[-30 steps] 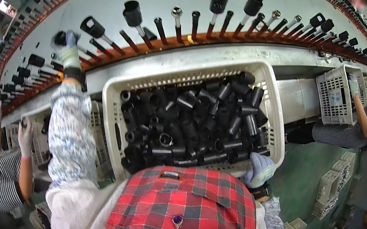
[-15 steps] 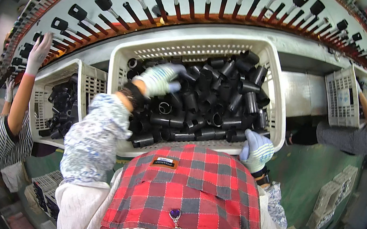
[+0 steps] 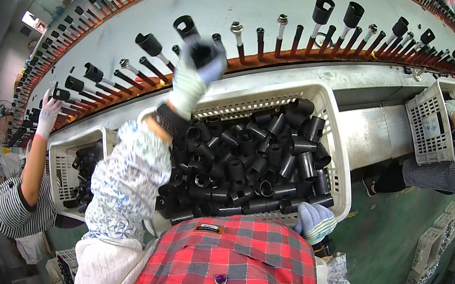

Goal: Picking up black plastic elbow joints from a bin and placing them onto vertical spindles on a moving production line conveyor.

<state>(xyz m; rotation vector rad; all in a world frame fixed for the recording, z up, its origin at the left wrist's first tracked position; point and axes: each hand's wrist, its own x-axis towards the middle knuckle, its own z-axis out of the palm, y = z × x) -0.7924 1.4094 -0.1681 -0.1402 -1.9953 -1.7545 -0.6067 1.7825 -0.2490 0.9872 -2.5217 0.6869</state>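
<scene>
1. One short black cylinder (image 3: pixel 201 52), blurred by motion, is gripped in the fingers of the gloved left hand (image 3: pixel 190 85); it is held above the far left part of a white plastic crate (image 3: pixel 345 182), in front of a row of rods (image 3: pixel 260 43). Whether a rod is touched by it cannot be told.
2. The gloved right hand (image 3: pixel 315 221) is placed at the crate's near right corner, its fingers curled; whether anything is clasped there cannot be told. The left and right hands are set well apart.
3. The crate is heaped with black tube pieces (image 3: pixel 237 170), tumbled at many angles.
4. Beyond it, a pale desk (image 3: pixel 270 0) is edged by the rods; some are topped with black cups (image 3: pixel 323 10), others with silvery metal ends (image 3: pixel 236 27).
5. At the left, dark pieces are contained in a second crate (image 3: pixel 63 171), and a co-worker's hand (image 3: pixel 48 114) is raised to the rods.
6. A red-and-grey plaid apron (image 3: pixel 233 265) is worn.
</scene>
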